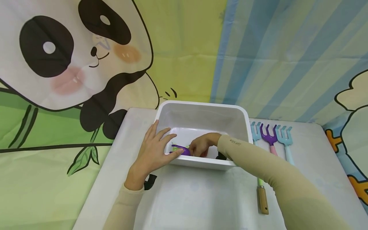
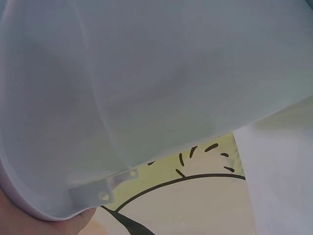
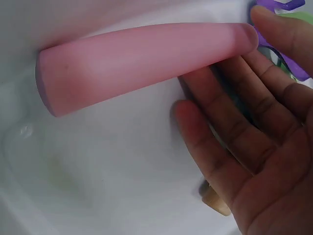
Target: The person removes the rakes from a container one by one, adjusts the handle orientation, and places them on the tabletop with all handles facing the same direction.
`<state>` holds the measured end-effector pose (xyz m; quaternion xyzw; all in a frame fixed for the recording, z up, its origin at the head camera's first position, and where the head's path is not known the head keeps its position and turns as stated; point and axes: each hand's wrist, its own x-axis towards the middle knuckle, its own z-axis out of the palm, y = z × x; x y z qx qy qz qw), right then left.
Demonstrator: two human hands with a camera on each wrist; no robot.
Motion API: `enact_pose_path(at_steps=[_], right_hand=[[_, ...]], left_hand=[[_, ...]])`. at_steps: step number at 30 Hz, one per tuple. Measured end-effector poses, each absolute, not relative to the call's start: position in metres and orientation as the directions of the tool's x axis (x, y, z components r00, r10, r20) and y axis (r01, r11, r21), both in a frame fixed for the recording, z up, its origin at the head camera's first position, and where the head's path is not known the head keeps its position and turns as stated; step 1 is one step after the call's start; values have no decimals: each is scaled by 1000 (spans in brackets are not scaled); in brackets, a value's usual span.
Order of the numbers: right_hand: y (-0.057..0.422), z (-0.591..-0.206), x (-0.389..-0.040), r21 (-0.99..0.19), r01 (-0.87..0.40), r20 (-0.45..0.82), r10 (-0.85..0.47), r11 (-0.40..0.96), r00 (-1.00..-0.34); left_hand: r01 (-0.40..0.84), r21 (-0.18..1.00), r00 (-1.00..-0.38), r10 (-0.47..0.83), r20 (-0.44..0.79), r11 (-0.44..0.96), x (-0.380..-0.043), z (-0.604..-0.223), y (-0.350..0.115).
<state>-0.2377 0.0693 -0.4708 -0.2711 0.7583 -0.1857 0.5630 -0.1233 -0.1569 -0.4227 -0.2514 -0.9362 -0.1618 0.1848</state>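
A white plastic bin (image 1: 201, 163) stands on the table. My left hand (image 1: 155, 150) rests on its near left corner, fingers spread and fairly straight; the left wrist view shows the bin's outer wall (image 2: 171, 88) and part of that hand. Reaching inside, my right hand (image 1: 201, 145) pinches a purple hand rake (image 1: 185, 150) near the neck of its pink handle (image 3: 142, 66). In the right wrist view the thumb is at the handle's end and the fingers pass beneath it. A green tool (image 3: 298, 17) lies by the purple tines. A wooden handle end (image 3: 216, 201) shows below the hand.
Right of the bin lie two light blue hand rakes (image 1: 284, 137) (image 1: 256, 131), a purple one with a pink handle (image 1: 269, 138), and a wooden-handled green tool (image 1: 263, 199) partly under my right sleeve. A printed panda cloth (image 1: 184, 57) hangs behind the table.
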Motion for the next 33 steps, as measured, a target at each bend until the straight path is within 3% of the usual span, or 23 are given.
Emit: enact_pose_path(at_steps=[18, 33], right_hand=[[73, -461, -244, -559, -128, -804, -573, 819, -159], [87, -446, -262, -555, -84, -794, -557, 828, -242]], left_hand=[[530, 226, -809, 406, 425, 818, -123, -422, -157], [511, 235, -826, 397, 400, 827, -124, -422, -157]])
